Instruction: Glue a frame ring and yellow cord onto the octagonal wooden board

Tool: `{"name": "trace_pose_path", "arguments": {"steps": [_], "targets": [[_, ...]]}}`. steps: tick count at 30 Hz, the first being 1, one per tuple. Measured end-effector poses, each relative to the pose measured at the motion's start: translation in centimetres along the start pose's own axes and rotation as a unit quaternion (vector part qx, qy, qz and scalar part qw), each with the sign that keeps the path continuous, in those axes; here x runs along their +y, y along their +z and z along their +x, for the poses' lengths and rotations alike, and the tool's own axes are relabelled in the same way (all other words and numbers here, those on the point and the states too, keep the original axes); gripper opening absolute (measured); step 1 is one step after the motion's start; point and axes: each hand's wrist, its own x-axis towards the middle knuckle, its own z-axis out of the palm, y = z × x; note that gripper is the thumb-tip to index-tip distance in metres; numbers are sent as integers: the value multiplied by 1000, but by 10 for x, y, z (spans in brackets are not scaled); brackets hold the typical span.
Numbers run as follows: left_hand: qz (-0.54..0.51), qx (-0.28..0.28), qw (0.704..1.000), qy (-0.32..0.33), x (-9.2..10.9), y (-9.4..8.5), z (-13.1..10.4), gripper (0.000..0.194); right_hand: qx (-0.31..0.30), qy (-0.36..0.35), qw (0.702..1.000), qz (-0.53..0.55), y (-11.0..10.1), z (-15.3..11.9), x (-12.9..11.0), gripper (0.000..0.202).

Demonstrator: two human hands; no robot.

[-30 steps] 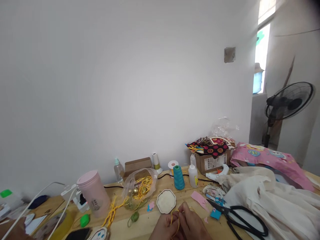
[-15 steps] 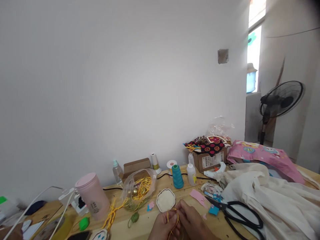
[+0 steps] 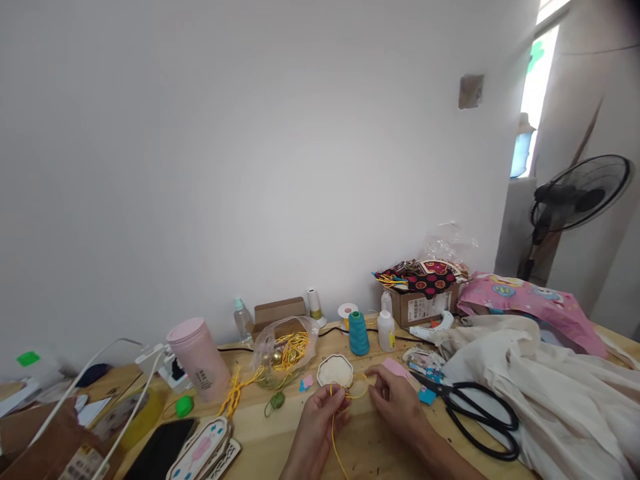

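Okay, starting at the left, we've got a black phone (image 3: 161, 450) beside some stacked, decorated plaques (image 3: 200, 450), then a pink lidded canister (image 3: 200, 360) and a clear plastic bag (image 3: 270, 335) holding yellow strands. Mid-table, the left hand (image 3: 320, 410) has thumb and forefinger clamped on a yellow cord (image 3: 333, 433) that trails toward the person and loops across, in front of a scalloped, dark-edged disc (image 3: 335, 369), to the right hand (image 3: 397, 397). Whether those bent right fingers pinch the loop, I can't tell; past them lie black-handled scissors (image 3: 447, 391), partly on crumpled white cloth (image 3: 530, 387).
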Motion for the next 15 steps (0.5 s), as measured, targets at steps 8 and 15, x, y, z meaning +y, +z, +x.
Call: {"name": "trace_pose_path", "arguments": {"steps": [8, 15], "targets": [[154, -53, 986, 46, -6, 1, 2, 23, -22, -79, 997, 5, 3, -9, -21, 27], [186, -42, 979, 72, -6, 0, -1, 28, 7, -16, 961, 275, -20, -7, -33, 27]]}}
